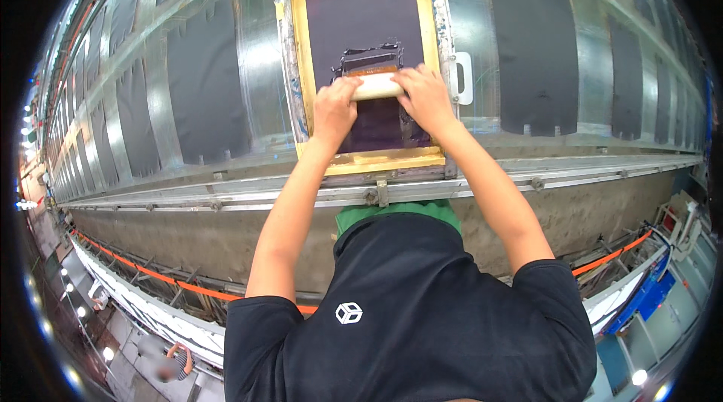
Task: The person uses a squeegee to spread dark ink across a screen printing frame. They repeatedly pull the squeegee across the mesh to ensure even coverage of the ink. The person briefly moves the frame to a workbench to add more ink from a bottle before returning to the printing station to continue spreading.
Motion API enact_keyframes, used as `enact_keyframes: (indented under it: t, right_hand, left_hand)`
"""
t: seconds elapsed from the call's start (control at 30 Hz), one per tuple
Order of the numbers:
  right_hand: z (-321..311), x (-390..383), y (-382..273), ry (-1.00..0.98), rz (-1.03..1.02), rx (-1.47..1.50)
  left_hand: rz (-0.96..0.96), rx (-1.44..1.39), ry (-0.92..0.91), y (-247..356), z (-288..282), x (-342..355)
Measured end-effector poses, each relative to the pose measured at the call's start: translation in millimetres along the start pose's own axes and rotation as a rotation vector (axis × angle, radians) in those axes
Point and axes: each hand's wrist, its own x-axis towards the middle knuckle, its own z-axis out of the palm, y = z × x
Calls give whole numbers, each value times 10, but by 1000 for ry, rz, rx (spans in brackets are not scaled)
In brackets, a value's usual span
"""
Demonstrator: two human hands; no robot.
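Single head view: fisheye, left one of a worn pair. Scene is viewed from the wearer's head, aimed steeply down past the black T-shirt (444, 311), which is placed large and close at lower centre. Left hand (336, 106) and right hand (425, 97) are caught near range, just above mid-frame. Screen-printing frame (287, 40), upper centre, is seen from above. Long printing table (260, 70) is spread across the upper half, edges bowed by the lens. Floor (135, 360), lower left, is picked up well farther off. Corners are blacked out.
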Motion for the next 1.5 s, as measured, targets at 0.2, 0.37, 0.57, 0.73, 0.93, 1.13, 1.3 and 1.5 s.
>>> enact_keyframes:
  t: [0.2, 0.37, 0.57, 0.73, 0.93, 1.13, 1.3, 1.5]
  right_hand:
    - [28, -760, -348, -33, 52, 57]
    - [-47, -120, -68, 99, -5, -13]
    - [-41, 365, 169, 58, 43, 33]
    - [137, -402, -66, 61, 27, 129]
    - [7, -904, -53, -96, -10, 398]
    - [98, -292, 1253, 461, 514, 420]
    - [55, 44, 1136, 424, 653, 393]
    - [-233, 276, 440, 517, 629, 373]
  left_hand:
    - [53, -1, -21, 223, 4, -778]
    - [45, 0, 58, 4, -58, -49]
    - [18, -22, 2, -202, -14, 512]
    - [-8, 12, -124, 33, 15, -248]
    - [35, 15, -116, 249, 7, -995]
    - [112, 45, -110, 287, 54, -996]
    - [102, 39, -45, 265, 53, -1230]
    - [51, -27, 7, 275, -302, -1433]
